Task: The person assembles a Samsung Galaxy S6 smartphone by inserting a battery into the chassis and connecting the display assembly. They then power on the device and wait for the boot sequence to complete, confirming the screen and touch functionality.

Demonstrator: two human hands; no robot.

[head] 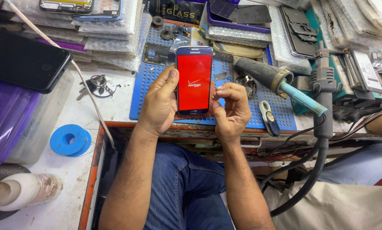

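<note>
My left hand [159,102] wraps the phone [194,81], thumb pressed on its edge, keeping the red screen facing me. My right hand [230,108] pinches its other side, steadying it above the mat [280,115].

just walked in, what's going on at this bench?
A person seated at a cluttered repair bench holds a smartphone upright over a blue perforated mat. The left hand grips its left edge, thumb on the bezel; the right hand pinches the right edge. The screen is lit solid red. A hot-air tool lies to the right, untouched.
</note>
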